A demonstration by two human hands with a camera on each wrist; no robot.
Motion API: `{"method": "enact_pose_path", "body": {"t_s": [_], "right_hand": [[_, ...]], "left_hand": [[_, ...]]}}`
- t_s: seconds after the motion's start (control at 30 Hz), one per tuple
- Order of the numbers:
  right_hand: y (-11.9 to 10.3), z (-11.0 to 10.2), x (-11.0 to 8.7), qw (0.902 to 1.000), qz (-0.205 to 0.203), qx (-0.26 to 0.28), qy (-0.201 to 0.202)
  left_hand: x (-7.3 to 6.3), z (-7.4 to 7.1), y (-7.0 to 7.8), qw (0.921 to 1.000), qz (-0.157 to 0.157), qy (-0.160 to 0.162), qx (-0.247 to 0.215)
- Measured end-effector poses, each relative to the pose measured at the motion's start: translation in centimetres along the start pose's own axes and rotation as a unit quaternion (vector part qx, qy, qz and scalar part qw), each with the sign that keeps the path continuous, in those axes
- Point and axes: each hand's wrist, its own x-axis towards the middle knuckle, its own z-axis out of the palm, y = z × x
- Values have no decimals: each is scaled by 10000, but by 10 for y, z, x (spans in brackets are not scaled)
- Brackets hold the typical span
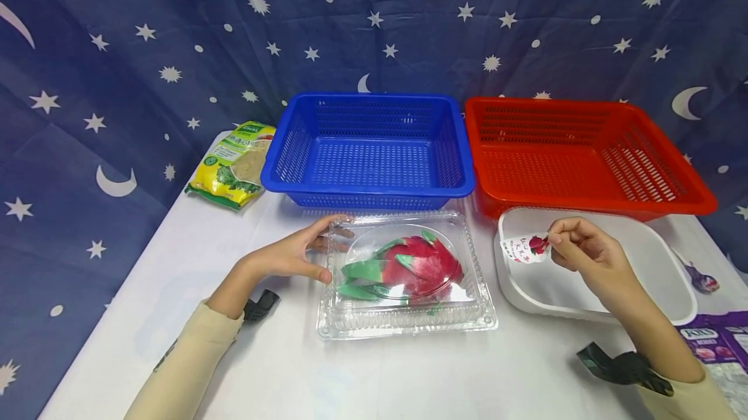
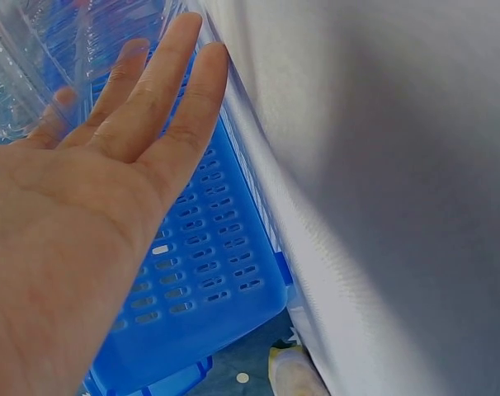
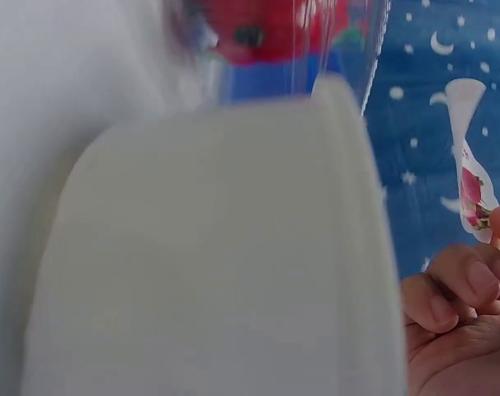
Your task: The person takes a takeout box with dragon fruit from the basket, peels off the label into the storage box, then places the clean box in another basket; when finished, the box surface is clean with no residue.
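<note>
A clear plastic clamshell box point(image 1: 409, 328) sits closed on the table in front of me, with a red and green dragon fruit point(image 1: 423, 267) inside. At the box's left side my left hand point(image 1: 286, 254) has its fingers extended and spread, thumb at the near left wall. Some of those fingers point(image 2: 122, 78) show through clear plastic in the left wrist view. My right hand point(image 1: 593, 261) pinches a white label point(image 1: 520, 250) with a dragon fruit picture between thumb and fingertips, over the white basin point(image 1: 561, 287). In the right wrist view the label point(image 3: 474, 194) looks curled at one end.
Behind the box stands a blue basket point(image 1: 368, 196), with a red basket point(image 1: 590, 202) to its right. A yellow-green food bag point(image 1: 234, 167) lies at the left. Near the right edge are a purple package point(image 1: 707, 345) and a small purple item point(image 1: 701, 279).
</note>
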Motion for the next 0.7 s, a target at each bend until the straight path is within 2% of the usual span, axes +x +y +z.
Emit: {"method": "enact_pose_path", "body": {"t_s": [0.2,0.4,0.53,0.6,0.7], "right_hand": [[8,-17,-14,9975,501,-209,460],[15,-35,-23,9928,763,-886,250],[18,-49,-29,9792,999,-1755,190],[19,-54,-33,9691,1109,-2192,231],[22,-63,-36,9591,1238,-2531,269]], "left_hand": [[1,0,0,10000,-9,-13,-6],[-1,-1,-1,10000,-32,-24,-48],[-1,-1,-3,10000,-52,-40,-46],[0,-1,-3,10000,-55,-60,-55],[1,-1,-3,9999,-59,-87,-67]]}}
